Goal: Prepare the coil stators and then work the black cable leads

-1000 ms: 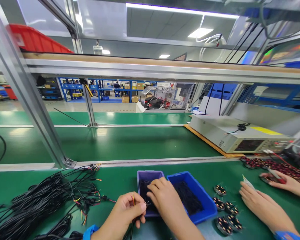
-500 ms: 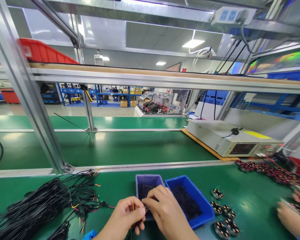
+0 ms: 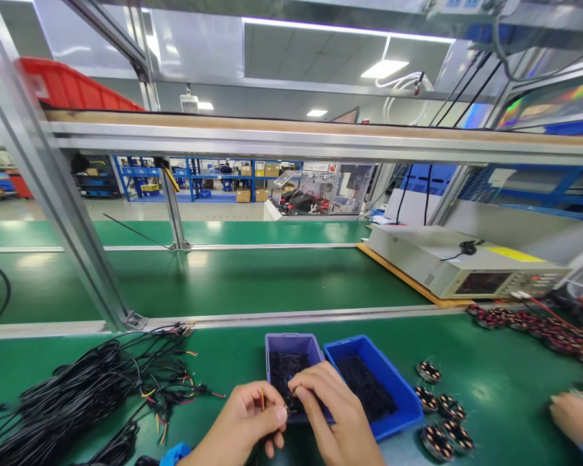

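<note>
My left hand [image 3: 252, 421] is closed around a cable [image 3: 263, 398] whose thin yellow and red wires stick up between thumb and fingers. Close beside it, my right hand [image 3: 333, 411] has thumb and forefinger pinched together over the front of a purple bin [image 3: 295, 338]; whatever sits between those fingertips is too small to make out. Short black pieces [image 3: 287, 366] fill the purple bin. Touching its right side is a blue bin [image 3: 403, 424], also holding black pieces.
Bundled black cables [image 3: 78, 401] with coloured wire ends lie at left. Several round copper-wound stators [image 3: 451, 408] sit on the right, with more in a row [image 3: 529, 323] behind. A grey instrument [image 3: 461, 259] stands at back right. A co-worker's hand [image 3: 576, 414] is at the right edge.
My right hand has drawn slightly away to the right from my left fingertips, widening the gap. The left hand keeps its grip on the cable. The camera view has shifted a little.
</note>
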Action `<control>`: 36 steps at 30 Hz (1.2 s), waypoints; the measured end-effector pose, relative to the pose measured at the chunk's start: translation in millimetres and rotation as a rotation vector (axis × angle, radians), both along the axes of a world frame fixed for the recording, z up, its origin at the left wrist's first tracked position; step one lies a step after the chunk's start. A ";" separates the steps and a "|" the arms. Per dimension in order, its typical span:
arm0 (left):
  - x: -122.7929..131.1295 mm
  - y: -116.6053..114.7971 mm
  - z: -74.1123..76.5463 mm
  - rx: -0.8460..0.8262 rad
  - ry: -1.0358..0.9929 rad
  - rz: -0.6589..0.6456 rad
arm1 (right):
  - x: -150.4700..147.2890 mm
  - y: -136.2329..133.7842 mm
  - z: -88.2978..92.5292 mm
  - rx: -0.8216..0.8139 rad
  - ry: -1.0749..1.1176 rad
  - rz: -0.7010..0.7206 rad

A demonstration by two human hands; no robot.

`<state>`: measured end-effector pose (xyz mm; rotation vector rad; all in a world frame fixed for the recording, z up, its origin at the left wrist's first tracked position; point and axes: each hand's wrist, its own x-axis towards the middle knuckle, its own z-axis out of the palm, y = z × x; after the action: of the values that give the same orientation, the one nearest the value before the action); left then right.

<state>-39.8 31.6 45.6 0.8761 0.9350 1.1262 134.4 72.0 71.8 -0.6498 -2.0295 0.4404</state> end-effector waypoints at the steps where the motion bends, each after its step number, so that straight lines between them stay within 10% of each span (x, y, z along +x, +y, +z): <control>1: 0.3 -0.1 0.1 -0.002 0.000 0.001 | -0.4 -0.4 -0.3 -0.003 -0.010 0.008; 29: -5.4 -0.5 -15.6 0.109 0.083 -0.106 | 18.2 10.7 5.0 -0.286 -0.217 0.209; 36: -2.7 -6.2 -10.4 0.500 0.551 -0.340 | 6.6 35.2 -1.5 -0.093 -0.791 -0.235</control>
<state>-42.5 25.4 35.2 1.7461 0.9027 0.8394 141.0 107.2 70.3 -1.2487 -2.6241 0.1370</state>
